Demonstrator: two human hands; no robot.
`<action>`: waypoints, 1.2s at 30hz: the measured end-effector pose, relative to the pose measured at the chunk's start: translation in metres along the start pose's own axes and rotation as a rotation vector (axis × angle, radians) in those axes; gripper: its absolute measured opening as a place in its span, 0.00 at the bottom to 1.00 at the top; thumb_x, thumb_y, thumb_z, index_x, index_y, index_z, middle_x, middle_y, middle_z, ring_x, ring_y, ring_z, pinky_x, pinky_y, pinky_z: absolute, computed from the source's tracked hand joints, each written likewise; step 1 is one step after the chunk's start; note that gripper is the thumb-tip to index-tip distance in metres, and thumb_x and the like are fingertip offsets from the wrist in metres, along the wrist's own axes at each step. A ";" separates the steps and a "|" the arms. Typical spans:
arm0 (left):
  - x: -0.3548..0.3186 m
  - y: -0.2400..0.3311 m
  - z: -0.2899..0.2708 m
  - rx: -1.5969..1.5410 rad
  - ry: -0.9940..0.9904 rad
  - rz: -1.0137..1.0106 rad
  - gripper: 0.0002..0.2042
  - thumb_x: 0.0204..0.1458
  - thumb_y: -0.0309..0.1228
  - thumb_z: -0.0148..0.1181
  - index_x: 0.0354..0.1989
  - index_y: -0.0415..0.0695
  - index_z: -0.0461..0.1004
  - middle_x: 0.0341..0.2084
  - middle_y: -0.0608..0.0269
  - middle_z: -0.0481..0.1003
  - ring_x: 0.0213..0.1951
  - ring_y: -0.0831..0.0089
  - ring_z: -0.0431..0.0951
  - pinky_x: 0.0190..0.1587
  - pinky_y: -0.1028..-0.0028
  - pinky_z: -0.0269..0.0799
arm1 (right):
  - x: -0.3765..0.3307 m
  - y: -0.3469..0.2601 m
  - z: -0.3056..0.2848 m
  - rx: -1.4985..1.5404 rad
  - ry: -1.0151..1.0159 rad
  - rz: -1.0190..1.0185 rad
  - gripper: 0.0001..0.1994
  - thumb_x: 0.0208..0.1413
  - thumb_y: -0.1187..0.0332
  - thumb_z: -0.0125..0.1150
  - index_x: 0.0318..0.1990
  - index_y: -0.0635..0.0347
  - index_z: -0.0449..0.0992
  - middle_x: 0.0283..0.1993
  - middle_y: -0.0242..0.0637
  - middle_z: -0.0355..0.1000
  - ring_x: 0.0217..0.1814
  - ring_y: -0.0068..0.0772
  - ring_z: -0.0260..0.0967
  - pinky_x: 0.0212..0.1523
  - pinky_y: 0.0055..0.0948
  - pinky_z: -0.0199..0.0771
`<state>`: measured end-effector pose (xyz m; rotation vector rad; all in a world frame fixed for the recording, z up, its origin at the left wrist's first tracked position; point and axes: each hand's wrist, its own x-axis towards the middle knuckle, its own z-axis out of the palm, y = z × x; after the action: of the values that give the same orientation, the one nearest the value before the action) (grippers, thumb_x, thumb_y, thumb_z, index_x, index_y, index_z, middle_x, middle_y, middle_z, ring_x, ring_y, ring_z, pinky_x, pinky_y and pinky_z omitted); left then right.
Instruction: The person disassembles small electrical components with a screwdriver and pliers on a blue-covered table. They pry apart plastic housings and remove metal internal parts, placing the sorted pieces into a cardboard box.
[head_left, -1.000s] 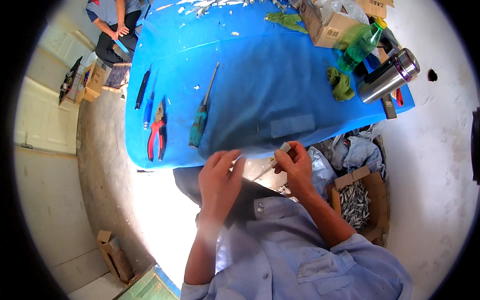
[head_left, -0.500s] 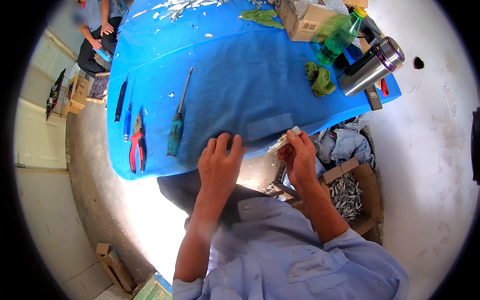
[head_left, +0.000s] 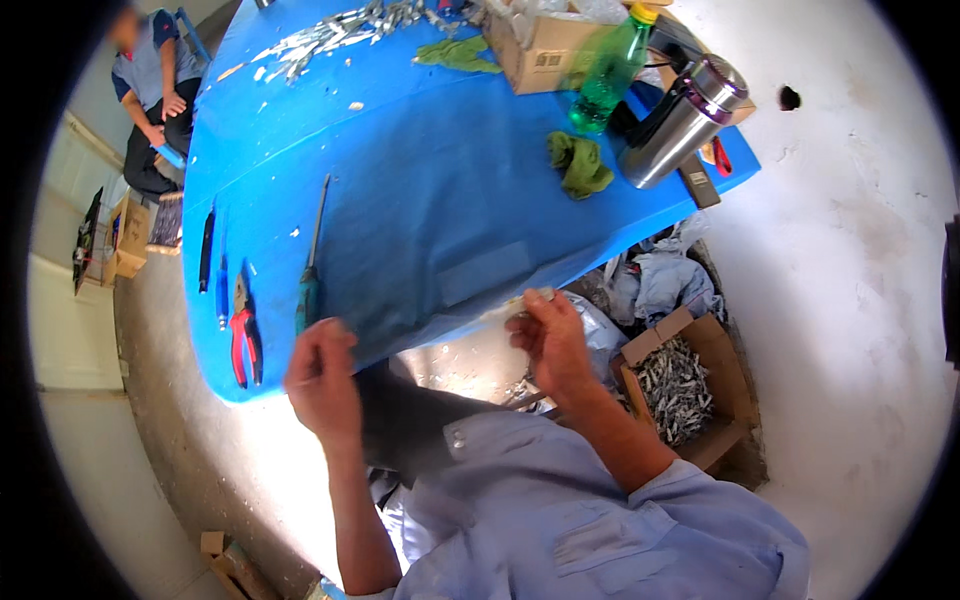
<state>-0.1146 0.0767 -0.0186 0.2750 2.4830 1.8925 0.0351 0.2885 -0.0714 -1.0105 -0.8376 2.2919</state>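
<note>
Over the table's near edge my right hand (head_left: 553,343) pinches a small whitish part (head_left: 517,304) between thumb and fingertips; the part is blurred and mostly covered by the fingers. My left hand (head_left: 325,375) is at the lower end of a screwdriver (head_left: 308,290) with a teal handle. Its fingers are curled and smeared by motion, and I cannot make out whether they touch the handle. Left of it lie red-handled pliers (head_left: 243,345), a blue slim screwdriver (head_left: 222,300) and a black pen-like tool (head_left: 207,250) on the blue-covered table (head_left: 420,200).
A steel flask (head_left: 680,125), a green bottle (head_left: 610,75), a green cloth (head_left: 580,165) and a carton (head_left: 545,60) stand or lie at the far right. Metal pieces (head_left: 340,35) are heaped at the back. Below right is a box of scrap (head_left: 675,390). Another person (head_left: 160,80) sits far left.
My left hand has moved left to the screwdriver's handle end, away from my right hand. My right hand still holds the whitish part. The whole view has shifted.
</note>
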 end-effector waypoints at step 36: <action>-0.004 0.010 0.036 0.528 -0.243 0.360 0.12 0.62 0.28 0.62 0.51 0.39 0.79 0.41 0.48 0.82 0.42 0.47 0.82 0.45 0.56 0.77 | 0.033 -0.080 -0.065 -1.068 0.213 -0.733 0.14 0.65 0.60 0.68 0.47 0.62 0.80 0.41 0.38 0.81 0.40 0.31 0.78 0.40 0.33 0.77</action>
<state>-0.1055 0.1127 -0.0192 0.9472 2.8436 1.1347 0.0806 0.3866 -0.0653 -1.0334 -1.9961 1.0266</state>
